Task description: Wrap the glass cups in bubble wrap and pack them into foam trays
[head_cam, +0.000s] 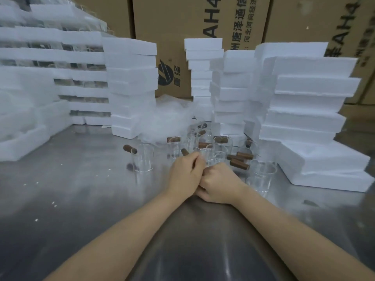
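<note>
Brushed steel table (60, 199), grey and scuffed, carries everything I can list from the head view.

Item: left hand (185, 175), fingers curled inward, knuckles toward me. It meets the right hand (218, 184) at the middle of the table; the two touch. The right hand is also curled. Whether either one grips a cup or anything else I cannot tell, since the fingers hide what lies under them.

Item: glass cups (216, 155), clear, each with a brown wooden handle, standing in a loose cluster just beyond both hands. The nearest cup sits directly behind the knuckles, touching or almost touching them. One brown handle (185, 152) shows just above the left hand.

Item: single cup (143, 160), upright, apart from the cluster, to the left of the left hand.

Item: two more cups (261, 173), to the right of the right hand, near a foam stack.

Item: bubble wrap (166, 120), a crumpled translucent heap behind the cups, well beyond the hands.

Item: foam trays (312, 102), white, stacked in uneven columns at right; a further column (132, 86) stands left of the wrap, and lower trays (20, 142) lie at far left.

Item: cardboard cartons (172, 27), brown, printed with black characters, standing behind all the stacks.
</note>
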Available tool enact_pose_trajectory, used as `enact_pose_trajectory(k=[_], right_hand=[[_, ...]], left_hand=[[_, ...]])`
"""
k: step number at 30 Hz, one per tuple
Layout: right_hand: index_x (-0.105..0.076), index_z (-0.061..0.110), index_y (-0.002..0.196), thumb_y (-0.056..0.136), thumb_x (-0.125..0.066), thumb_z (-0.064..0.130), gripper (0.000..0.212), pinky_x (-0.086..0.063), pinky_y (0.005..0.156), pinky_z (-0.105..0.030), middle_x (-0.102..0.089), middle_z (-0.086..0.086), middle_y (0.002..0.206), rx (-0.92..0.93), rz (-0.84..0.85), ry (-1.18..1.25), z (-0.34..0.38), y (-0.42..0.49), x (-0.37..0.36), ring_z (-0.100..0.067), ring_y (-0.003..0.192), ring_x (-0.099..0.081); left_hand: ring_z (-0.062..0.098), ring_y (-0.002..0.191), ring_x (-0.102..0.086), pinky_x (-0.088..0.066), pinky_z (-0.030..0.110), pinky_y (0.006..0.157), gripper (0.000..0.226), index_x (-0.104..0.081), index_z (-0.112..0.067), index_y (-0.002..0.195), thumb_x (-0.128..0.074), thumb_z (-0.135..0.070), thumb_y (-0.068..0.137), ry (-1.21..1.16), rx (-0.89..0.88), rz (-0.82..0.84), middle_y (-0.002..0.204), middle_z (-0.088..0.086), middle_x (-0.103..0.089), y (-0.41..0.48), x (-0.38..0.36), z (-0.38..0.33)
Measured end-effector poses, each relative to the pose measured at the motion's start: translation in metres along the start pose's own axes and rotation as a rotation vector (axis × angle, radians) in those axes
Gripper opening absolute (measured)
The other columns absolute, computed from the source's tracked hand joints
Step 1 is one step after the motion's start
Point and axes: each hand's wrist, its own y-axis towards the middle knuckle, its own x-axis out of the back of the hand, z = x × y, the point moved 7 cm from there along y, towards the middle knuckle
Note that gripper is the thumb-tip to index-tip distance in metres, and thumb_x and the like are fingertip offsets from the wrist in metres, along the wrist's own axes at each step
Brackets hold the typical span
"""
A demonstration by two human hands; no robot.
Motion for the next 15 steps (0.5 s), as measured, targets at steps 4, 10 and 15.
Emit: enact_pose_trajectory(k=[4,10,15], right_hand=[[-0.064,0.011,0.06,0.08,-0.049,0.018,0.026,-0.038,0.034,-0.027,-0.057,-0.002,0.05,-0.037,-0.145,-0.079,-0.001,-0.007,0.018,-0.02,0.039,-0.051],[-0.067,0.009,0.07,0.077,-0.053,0.012,0.016,-0.035,0.045,-0.027,-0.061,-0.005,0.063,-0.623,-0.427,-0.326,-0.062,-0.032,0.087,-0.029,0.061,-0.057],[-0.061,0.001,0.095,0.075,-0.054,0.008,0.022,-0.028,0.073,-0.039,-0.055,-0.017,0.097,-1.132,-0.108,-0.461,-0.118,-0.079,0.099,-0.036,0.095,-0.046]], left_hand=[[0.008,0.048,-0.036,-0.025,0.033,0.053,0.043,-0.037,-0.023,0.055,-0.048,-0.007,0.094,-0.005,0.091,-0.018,0.048,-0.006,-0.038,0.0,0.004,0.012],[0.039,0.061,-0.052,-0.041,0.046,0.059,0.032,-0.047,-0.001,0.063,-0.045,-0.008,0.094,-0.011,0.12,0.012,0.057,0.019,-0.05,0.0,0.004,0.016],[0.029,0.053,-0.044,-0.041,0.047,0.058,0.033,-0.043,-0.002,0.062,-0.045,-0.01,0.094,0.003,0.121,0.046,0.057,0.023,-0.047,0.0,0.002,0.016]])
